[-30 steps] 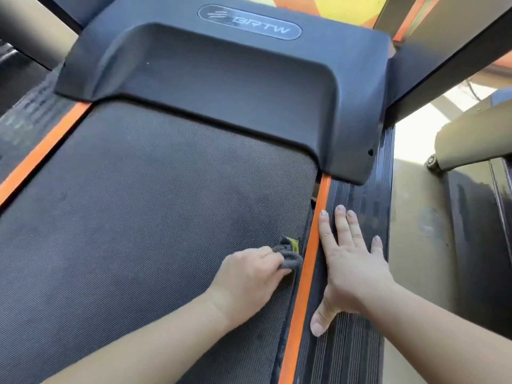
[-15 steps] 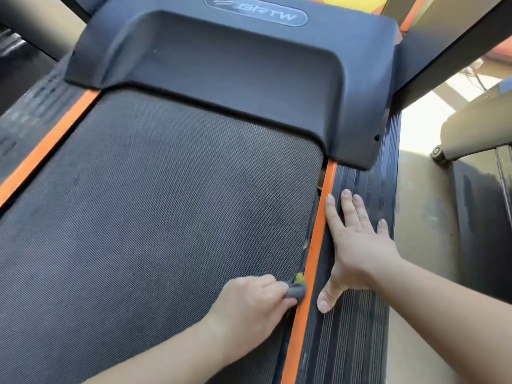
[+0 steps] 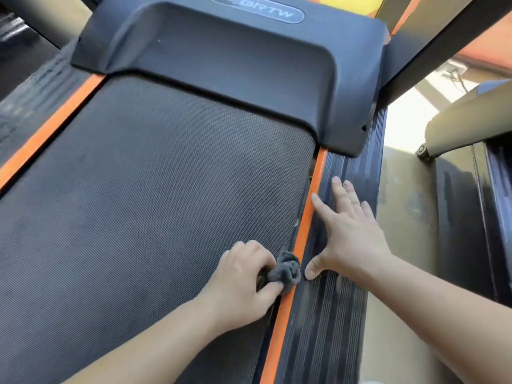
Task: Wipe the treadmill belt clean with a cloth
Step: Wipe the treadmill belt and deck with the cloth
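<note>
The dark textured treadmill belt (image 3: 144,195) fills the left and middle of the head view. My left hand (image 3: 243,284) grips a bunched grey cloth (image 3: 285,270) at the belt's right edge, against the orange strip (image 3: 304,231). My right hand (image 3: 346,234) lies flat with fingers spread on the ribbed black side rail (image 3: 327,328), its thumb close to the cloth.
The dark motor cover (image 3: 235,67) with a BRTW logo closes the belt's far end. A second orange strip (image 3: 50,128) runs along the left rail. A black upright (image 3: 443,48) rises at the right, with floor (image 3: 401,217) and another machine (image 3: 471,126) beyond it.
My left hand has drawn the cloth back toward me along the belt's right edge. My right hand stays on the side rail.
</note>
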